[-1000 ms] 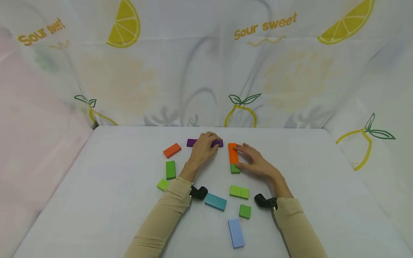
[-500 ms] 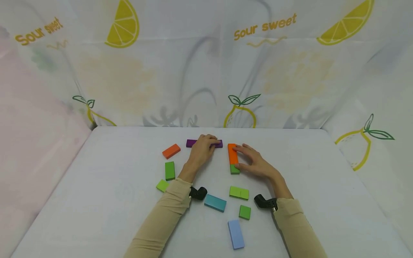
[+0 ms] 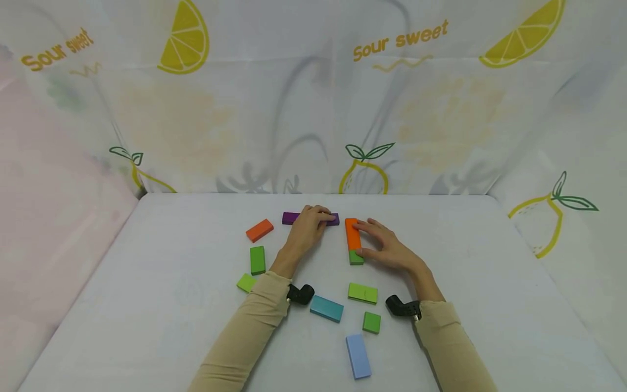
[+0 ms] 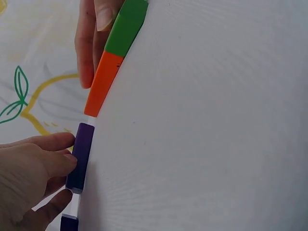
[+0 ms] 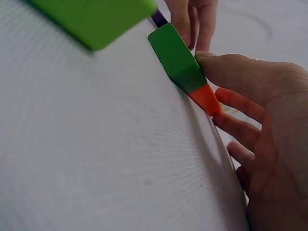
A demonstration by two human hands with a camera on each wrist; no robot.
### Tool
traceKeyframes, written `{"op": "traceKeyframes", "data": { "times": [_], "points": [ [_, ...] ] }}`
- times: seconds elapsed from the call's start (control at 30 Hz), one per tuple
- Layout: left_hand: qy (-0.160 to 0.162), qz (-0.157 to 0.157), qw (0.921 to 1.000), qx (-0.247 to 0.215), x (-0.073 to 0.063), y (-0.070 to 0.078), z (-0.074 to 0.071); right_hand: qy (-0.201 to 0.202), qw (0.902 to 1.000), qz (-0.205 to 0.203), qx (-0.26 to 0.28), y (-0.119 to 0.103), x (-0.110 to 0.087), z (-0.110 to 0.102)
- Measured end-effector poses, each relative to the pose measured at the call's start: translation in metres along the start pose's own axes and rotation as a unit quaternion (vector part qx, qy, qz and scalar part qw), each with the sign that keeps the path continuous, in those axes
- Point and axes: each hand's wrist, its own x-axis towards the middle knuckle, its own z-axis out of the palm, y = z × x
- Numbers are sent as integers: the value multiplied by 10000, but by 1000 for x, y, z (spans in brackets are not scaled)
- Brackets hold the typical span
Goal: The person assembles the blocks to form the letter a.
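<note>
With twelve o'clock at the table's (image 3: 161, 305) far edge, the left hand (image 3: 305, 227) gripped a purple block (image 4: 82, 156); a second purple block (image 4: 70, 223) lay at nine o'clock. An orange block (image 3: 352, 234) sat at four, touching a green block (image 3: 356, 258) at its six o'clock end. The right hand (image 3: 388, 247), fingers loosely extended, rested against both.
</note>
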Motion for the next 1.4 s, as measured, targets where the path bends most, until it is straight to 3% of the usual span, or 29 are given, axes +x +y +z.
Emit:
{"op": "traceKeyframes", "data": {
  "times": [0.53,1.4],
  "points": [
    [-66,462,9988,-118,0,-2,2,-21,10000,38,-40,0,0,1],
    [-277,588,9976,-224,-1,-3,4,-19,10000,29,-86,1,0,0]
  ]
}}
